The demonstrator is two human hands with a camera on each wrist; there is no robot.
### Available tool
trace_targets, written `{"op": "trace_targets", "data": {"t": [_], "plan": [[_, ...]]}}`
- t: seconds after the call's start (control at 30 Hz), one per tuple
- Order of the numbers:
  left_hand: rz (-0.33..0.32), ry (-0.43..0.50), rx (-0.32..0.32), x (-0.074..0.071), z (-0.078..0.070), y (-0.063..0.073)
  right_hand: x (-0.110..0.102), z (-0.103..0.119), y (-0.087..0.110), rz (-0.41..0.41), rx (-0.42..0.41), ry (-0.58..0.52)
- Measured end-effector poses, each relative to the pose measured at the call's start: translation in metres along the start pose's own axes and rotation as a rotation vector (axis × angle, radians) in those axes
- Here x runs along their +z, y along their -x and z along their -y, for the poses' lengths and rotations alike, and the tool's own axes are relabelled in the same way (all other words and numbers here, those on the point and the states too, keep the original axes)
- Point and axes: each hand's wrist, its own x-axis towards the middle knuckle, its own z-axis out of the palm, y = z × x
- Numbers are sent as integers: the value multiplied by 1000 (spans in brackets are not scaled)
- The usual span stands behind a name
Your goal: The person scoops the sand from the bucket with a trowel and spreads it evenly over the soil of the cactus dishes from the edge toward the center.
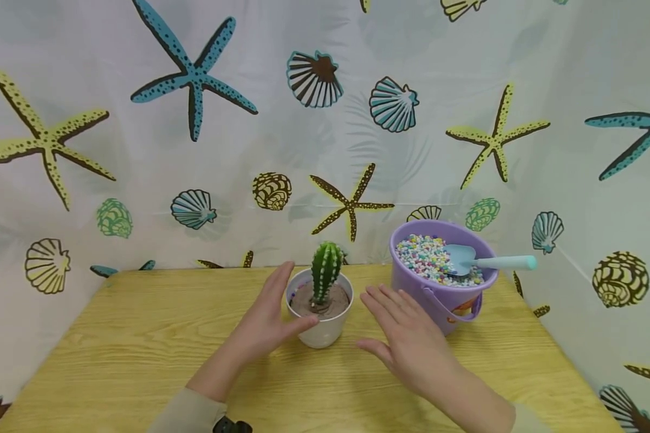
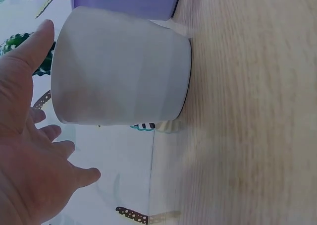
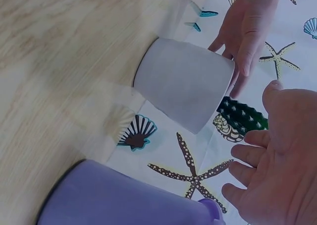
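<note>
A small green cactus stands upright in brown soil inside a white pot on the wooden table. To the pot's left is my left hand, fingers extended and thumb across the front near the rim; whether it touches the pot I cannot tell. My right hand hovers to the right, apart from the pot, with its fingers straight and nothing in it. In the left wrist view the pot hides part of the cactus. The right wrist view has the pot between both hands.
At the back right, beyond my right hand, stands a purple bucket of colourful pellets. A light blue shovel lies on them, its handle jutting out over the rim. A curtain printed with starfish and shells hangs behind the table.
</note>
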Motion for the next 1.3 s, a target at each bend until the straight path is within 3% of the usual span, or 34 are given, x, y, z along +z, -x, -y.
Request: {"op": "trace_targets", "data": {"t": [0.4,0.63,1.3], "plan": [[138,8,37,-6,3,-20,-17,-14,4,-48,-24,35],[199,7,9,-8,2,-22,-22,-26,8,-117,-27,27],[104,-30,-60,9,-8,-14,-42,-56,13,-151,27,75]]}}
